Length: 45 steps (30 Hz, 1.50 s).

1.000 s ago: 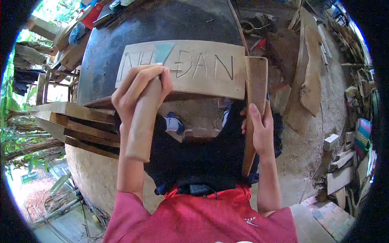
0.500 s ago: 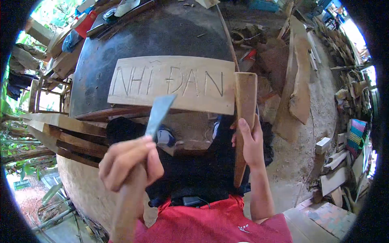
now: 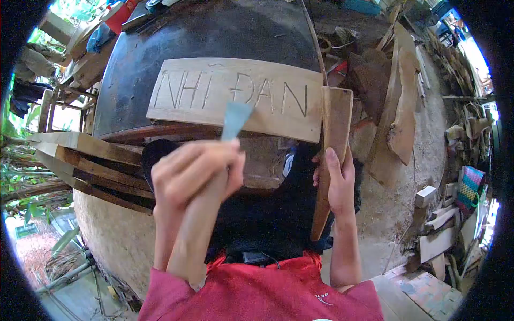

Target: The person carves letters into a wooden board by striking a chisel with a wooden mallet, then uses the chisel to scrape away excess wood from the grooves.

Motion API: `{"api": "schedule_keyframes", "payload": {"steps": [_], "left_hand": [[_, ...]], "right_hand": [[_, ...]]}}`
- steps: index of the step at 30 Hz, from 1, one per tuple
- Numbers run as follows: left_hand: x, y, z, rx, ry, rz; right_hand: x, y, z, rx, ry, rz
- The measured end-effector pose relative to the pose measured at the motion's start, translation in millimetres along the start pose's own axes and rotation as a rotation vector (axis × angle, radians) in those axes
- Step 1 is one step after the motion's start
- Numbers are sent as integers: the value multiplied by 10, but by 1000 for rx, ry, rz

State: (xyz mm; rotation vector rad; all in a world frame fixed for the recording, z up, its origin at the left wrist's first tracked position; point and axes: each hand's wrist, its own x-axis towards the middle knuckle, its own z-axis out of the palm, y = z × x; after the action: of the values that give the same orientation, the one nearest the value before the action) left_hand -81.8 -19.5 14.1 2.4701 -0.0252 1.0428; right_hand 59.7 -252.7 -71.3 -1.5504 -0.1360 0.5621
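Note:
A chisel (image 3: pixel 236 119) with a flat, flared metal blade and a thick wooden handle is gripped in my left hand (image 3: pixel 195 170), its blade in front of the lower edge of a pale board. Carved letters reading "NHĨ ĐAN" run across that board (image 3: pixel 286 125), which lies on a dark table. My right hand (image 3: pixel 338 176) is wrapped round a long, tapering brown wooden piece (image 3: pixel 338 115), wide end up, close beside the board's right end. The left hand is slightly blurred.
Stacked wooden slabs (image 3: pixel 101 179) lie at the left. The dark tabletop (image 3: pixel 214 37) extends behind the board. A long plank (image 3: pixel 400 101), a woven multicoloured bag (image 3: pixel 471 184) and wood offcuts (image 3: pixel 436 243) are at the right.
My left hand has moved right and up with the chisel. The board appears higher and slightly further right. My right hand still holds the brown piece.

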Motion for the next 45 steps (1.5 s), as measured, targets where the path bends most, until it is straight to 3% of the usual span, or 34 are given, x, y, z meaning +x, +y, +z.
{"api": "schedule_keyframes", "payload": {"steps": [4, 7, 11, 17, 18, 24, 27, 34, 36, 37, 39, 41, 42, 45], "left_hand": [[-13, 440, -263, -83, -53, -196], [107, 329, -107, 4, 127, -52], [281, 77, 299, -91, 283, -48], [384, -69, 791, -197, 177, -154], [396, -82, 817, -131, 168, -71], [159, 155, 545, -147, 45, 94], [68, 452, 223, -250, -90, 28], [170, 451, 203, -132, 6, 25], [198, 390, 265, -130, 66, 2], [203, 343, 292, -133, 109, -20], [205, 309, 286, -168, 146, -178], [287, 237, 246, -155, 169, -229], [351, 203, 252, -126, 203, -215], [469, -97, 235, -83, 235, -201]], "right_hand": [[-21, -23, 29, 19, 14, -11], [-14, -8, 17, 28, 4, -5], [-11, 2, 13, 17, 12, 1], [-5, 15, 1, -33, 12, 1], [-6, 14, -3, -40, 8, -2], [-4, -19, -7, -15, -16, -3], [-12, 4, -13, 3, -17, -6], [-3, 61, -1, -31, 54, 84], [19, 159, -45, -108, 66, -41], [-12, 64, -47, -94, 14, -9], [-58, -66, -37, -176, -29, -40], [-80, 34, 11, -485, 147, -384], [-122, -143, 8, -478, 94, -306], [76, -475, 38, -761, 177, -635]]}}
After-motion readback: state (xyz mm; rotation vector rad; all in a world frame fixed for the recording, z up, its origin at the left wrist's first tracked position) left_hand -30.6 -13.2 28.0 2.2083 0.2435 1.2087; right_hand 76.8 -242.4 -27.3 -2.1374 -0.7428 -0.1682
